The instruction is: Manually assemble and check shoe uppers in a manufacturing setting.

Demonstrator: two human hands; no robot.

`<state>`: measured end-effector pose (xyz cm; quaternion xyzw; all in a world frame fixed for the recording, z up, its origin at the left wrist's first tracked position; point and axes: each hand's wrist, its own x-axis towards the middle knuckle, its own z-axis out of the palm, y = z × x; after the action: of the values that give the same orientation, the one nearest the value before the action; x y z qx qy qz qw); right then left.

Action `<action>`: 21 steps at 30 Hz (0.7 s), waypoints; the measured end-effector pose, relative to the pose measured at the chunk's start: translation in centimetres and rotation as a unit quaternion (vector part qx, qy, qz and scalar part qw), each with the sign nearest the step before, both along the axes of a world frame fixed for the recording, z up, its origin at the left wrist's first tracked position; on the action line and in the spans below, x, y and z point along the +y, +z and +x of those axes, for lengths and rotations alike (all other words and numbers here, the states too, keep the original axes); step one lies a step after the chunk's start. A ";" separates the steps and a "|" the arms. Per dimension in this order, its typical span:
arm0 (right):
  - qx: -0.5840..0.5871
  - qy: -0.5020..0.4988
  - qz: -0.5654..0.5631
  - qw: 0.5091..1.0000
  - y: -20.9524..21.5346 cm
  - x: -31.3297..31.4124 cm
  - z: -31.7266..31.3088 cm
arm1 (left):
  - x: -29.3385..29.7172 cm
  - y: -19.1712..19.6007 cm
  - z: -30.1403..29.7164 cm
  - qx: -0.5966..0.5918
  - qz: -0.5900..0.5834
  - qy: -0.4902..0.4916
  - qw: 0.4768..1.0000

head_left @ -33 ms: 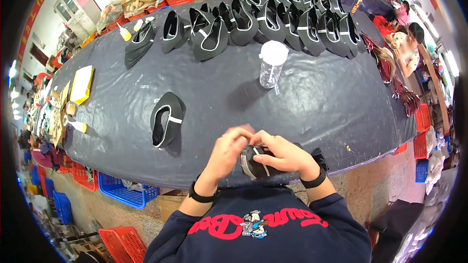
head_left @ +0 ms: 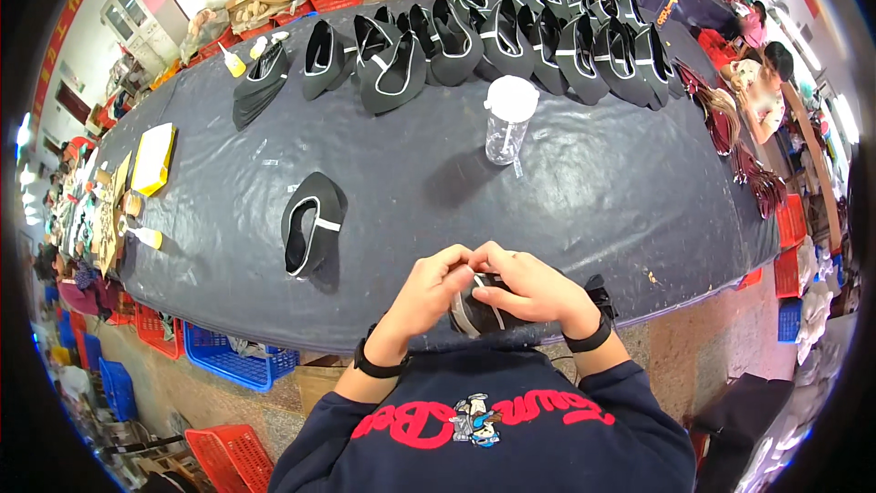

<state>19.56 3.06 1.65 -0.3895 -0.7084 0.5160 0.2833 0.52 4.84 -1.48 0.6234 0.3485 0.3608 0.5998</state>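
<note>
Close to the table's near edge, a black shoe upper point(head_left: 467, 314) with pale edging and a white strap lies under both my hands. My right hand point(head_left: 527, 290) wraps over its right side, thumb across the white strap. Fingers bent, my left hand point(head_left: 432, 288) pinches at the far left of the same upper, its fingertips meeting those of the right hand. The hands hide much of the piece. To the left, a similar single shoe upper point(head_left: 313, 224) with a white strap rests on the dark table cover point(head_left: 401, 183).
Beyond my hands stands a clear cup with a white lid point(head_left: 511, 105). Several black shoe uppers point(head_left: 484, 46) crowd the far side. Yellow-and-white bottles point(head_left: 146, 236) and a yellow packet point(head_left: 153, 159) lie at left. A blue basket point(head_left: 228, 361) sits below the near edge.
My left hand's fingers, blurred a moment before, have come slightly down and right against the right hand's fingertips. The right hand and the shoe upper look nearly unmoved.
</note>
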 end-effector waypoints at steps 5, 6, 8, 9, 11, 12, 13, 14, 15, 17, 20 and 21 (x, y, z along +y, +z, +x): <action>-0.143 -0.040 0.320 0.936 1.0 0.1 0.4 | 0.1 1.8 0.2 0.005 -0.168 -0.155 0.973; -0.138 -0.053 0.337 0.930 0.7 0.1 0.4 | -0.2 1.6 0.3 0.042 -0.145 -0.173 0.973; -0.140 -0.095 0.396 0.902 0.7 0.1 0.0 | -0.9 2.8 1.0 -0.030 -0.165 -0.172 0.971; -0.140 -0.134 0.453 0.870 0.7 0.1 0.0 | -1.0 2.6 1.0 -0.029 -0.165 -0.173 0.971; -0.137 -0.162 0.457 0.864 1.7 -0.4 0.5 | -1.1 1.9 0.6 -0.034 -0.193 -0.143 0.970; -0.100 -0.166 0.452 0.871 1.8 -0.7 0.9 | -1.3 1.5 0.3 -0.047 -0.201 -0.100 0.973; -0.064 -0.171 0.445 0.877 2.0 -1.1 1.3 | -1.6 1.8 0.1 -0.101 -0.217 -0.056 0.969; -0.063 -0.154 0.448 0.878 2.5 -1.3 1.6 | -1.6 2.1 -0.1 -0.127 -0.225 -0.046 0.965; -0.062 -0.152 0.448 0.879 2.3 -1.4 1.5 | -1.6 2.3 -0.3 -0.154 -0.233 -0.035 0.959; -0.069 -0.113 0.441 0.888 2.1 -1.7 1.4 | -2.0 2.3 -0.6 -0.139 -0.214 -0.024 0.966; -0.089 -0.083 0.454 0.882 2.0 -1.7 1.3 | -2.5 2.9 -0.5 -0.115 -0.181 -0.002 0.977; -0.100 -0.081 0.463 0.877 1.9 -1.7 1.3 | -2.6 3.2 -0.5 -0.104 -0.167 0.008 0.980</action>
<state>20.84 1.36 3.59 -0.3197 -0.8568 0.0624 0.3998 0.06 2.20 1.71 0.4706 0.3447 0.3654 0.7254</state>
